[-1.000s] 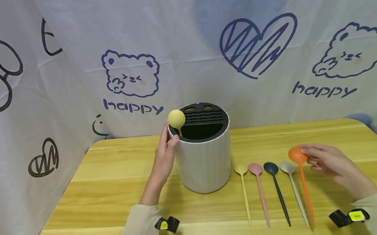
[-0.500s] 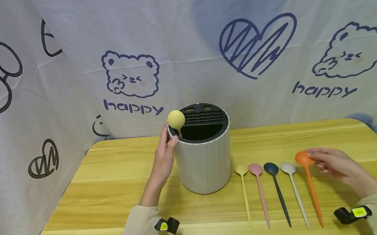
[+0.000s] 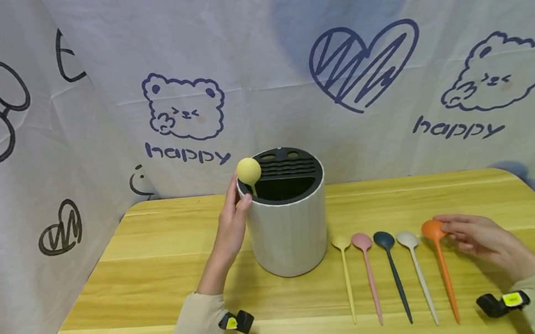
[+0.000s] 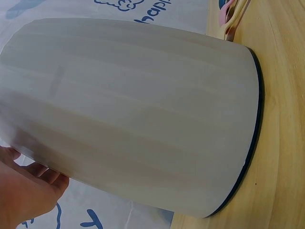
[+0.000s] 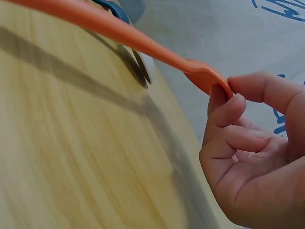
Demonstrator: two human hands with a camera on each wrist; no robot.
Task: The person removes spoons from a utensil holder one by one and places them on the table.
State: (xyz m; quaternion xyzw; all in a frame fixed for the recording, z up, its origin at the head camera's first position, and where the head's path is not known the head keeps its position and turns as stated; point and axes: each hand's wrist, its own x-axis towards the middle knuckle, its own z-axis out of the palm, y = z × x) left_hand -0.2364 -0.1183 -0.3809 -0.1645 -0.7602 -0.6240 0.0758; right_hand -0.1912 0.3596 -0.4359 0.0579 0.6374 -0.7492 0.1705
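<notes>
A white ribbed utensil holder (image 3: 290, 236) with a black slotted top stands upright on the table. My left hand (image 3: 231, 224) grips its upper left side, thumb by the rim; in the left wrist view the fingers (image 4: 47, 179) bend against the wall. Out of the black opening rises a yellow spoon (image 3: 249, 170), bowl up. At the right, my right hand (image 3: 487, 240) pinches the bowl edge of an orange spoon (image 3: 442, 262). The right wrist view shows thumb and fingertips on that orange bowl (image 5: 202, 78), with the handle slanting above the tabletop and its shadow below.
Left of the orange spoon lie a pale yellow spoon (image 3: 345, 269), a pink spoon (image 3: 367, 266), a dark blue spoon (image 3: 392, 263) and a grey-white spoon (image 3: 414, 257), side by side. A printed cloth (image 3: 270, 111) hangs behind the wooden table (image 3: 158, 258).
My right hand has moved the orange spoon a little rightward and nearer, away from the grey-white spoon. The left hand and the holder stay in place.
</notes>
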